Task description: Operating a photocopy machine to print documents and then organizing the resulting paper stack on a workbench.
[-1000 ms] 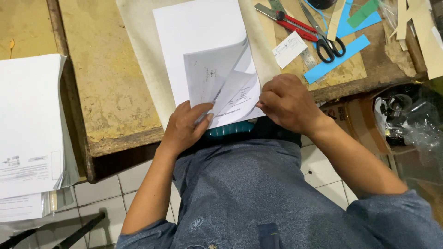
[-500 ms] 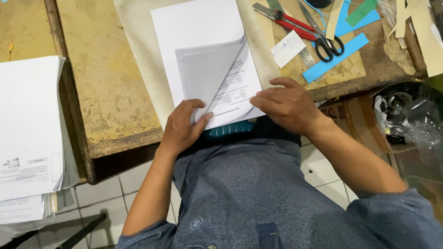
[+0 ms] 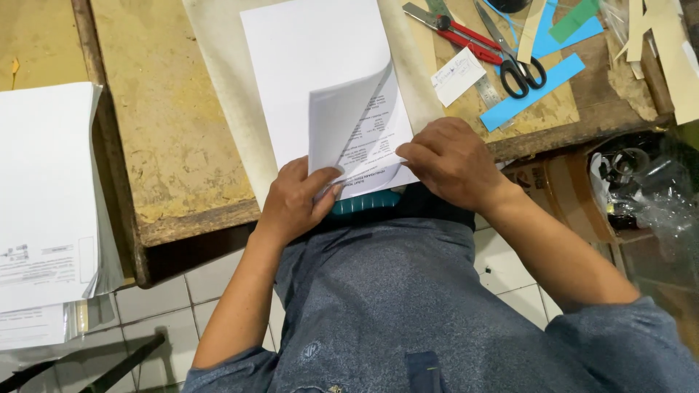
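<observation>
At the far left a pile of white paper (image 3: 44, 196) lies on a separate surface, well apart from the hands. Next comes the worn wooden table (image 3: 167, 138), with a pale mat (image 3: 226, 94) spread over its middle. On the mat lies a stack of white sheets (image 3: 306, 73), its near end at the table's edge just in front of the person. The left hand (image 3: 295, 204) pinches the near corner of the top sheet (image 3: 342, 120) between thumb and fingers (the sheet curls up and over, baring printed text on the page below). A teal object (image 3: 364, 204) shows just under the stack's near edge; what it is cannot be told. The right hand (image 3: 451, 164) is closed loosely, fingertips pressing the lower right edge of the stack flat, grasping nothing that can be seen. Farther right, a small white note (image 3: 457, 75) lies beside a red-handled cutter (image 3: 455, 33), then black-handled scissors (image 3: 513, 54) and 2 blue paper strips (image 3: 535, 91). At the far right, crumpled clear plastic (image 3: 655, 196) sits below the table.
</observation>
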